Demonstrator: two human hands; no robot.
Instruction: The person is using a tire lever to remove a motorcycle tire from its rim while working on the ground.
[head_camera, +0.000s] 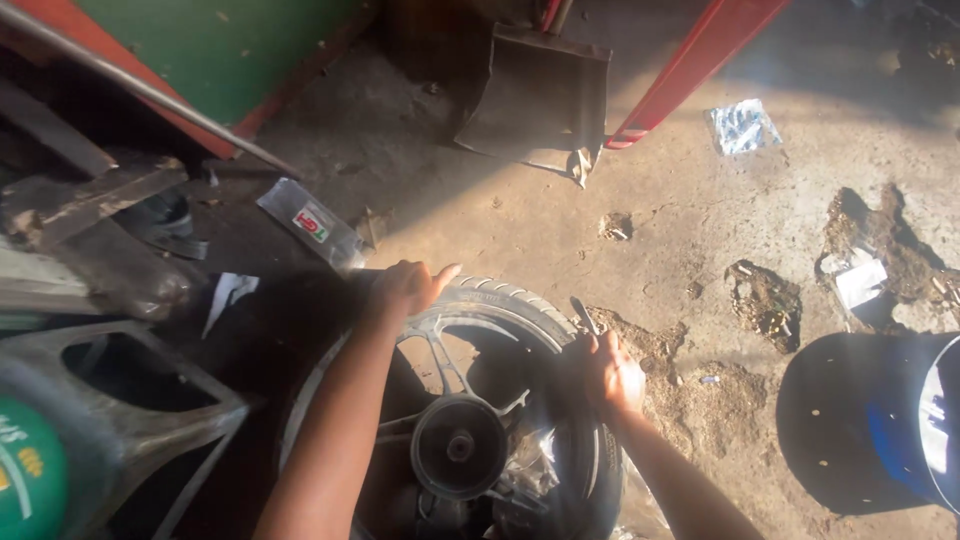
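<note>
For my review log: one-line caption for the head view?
Left hand rests on a motorcycle tyre mounted on its wheel; right hand grips a thin metal tool at the tyre's edge.

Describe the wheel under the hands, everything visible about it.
The wheel lies flat on the dirty concrete floor: a black treaded tyre on a pale metal spoked rim, with a dark round hub at the centre. Its near part is cut off by the frame edge. The left hand rests on the far tread; the right hand presses a slim metal tool at the tyre's right edge.
</note>
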